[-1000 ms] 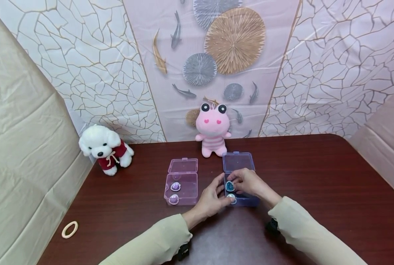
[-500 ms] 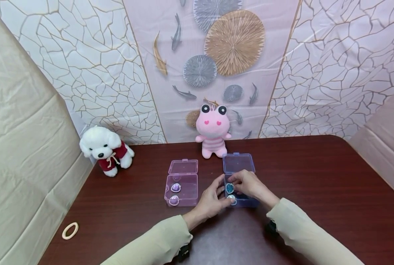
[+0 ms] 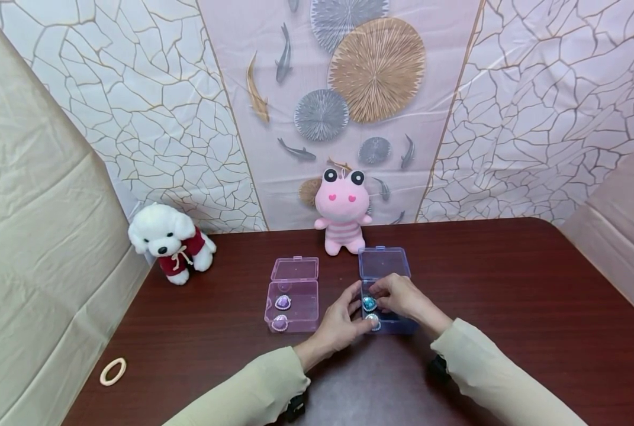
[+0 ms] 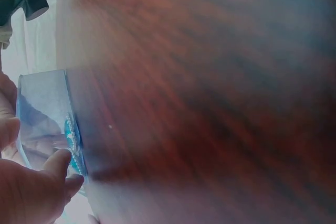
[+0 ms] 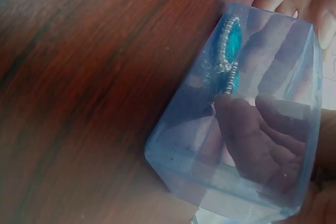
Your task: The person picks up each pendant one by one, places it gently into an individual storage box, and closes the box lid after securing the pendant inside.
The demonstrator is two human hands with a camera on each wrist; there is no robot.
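A clear blue plastic box [image 3: 399,325] stands on the table with its lid raised. My left hand [image 3: 338,322] grips its left side, thumb at the front wall, fingers at the side. Inside it, my right hand [image 3: 401,294] has curled fingers at a teal heart-shaped gem [image 3: 369,303] with a beaded silver rim, low by the left wall. A second teal gem [image 3: 373,321] shows at the front left corner, partly behind the left thumb. Through the box wall in the right wrist view, a curled fingertip [image 5: 224,100] meets the lower end of a teal gem [image 5: 232,43].
Left of the hands stands an open pink box [image 3: 303,305] with purple heart-shaped gems [image 3: 282,302]. Behind are a pink plush toy [image 3: 343,213] and a white plush dog [image 3: 170,242]. A wooden ring [image 3: 112,371] lies near the table's left edge.
The teal gem under my right fingers has tipped and settled slightly lower in the box. My left hand keeps its place at the blue box.
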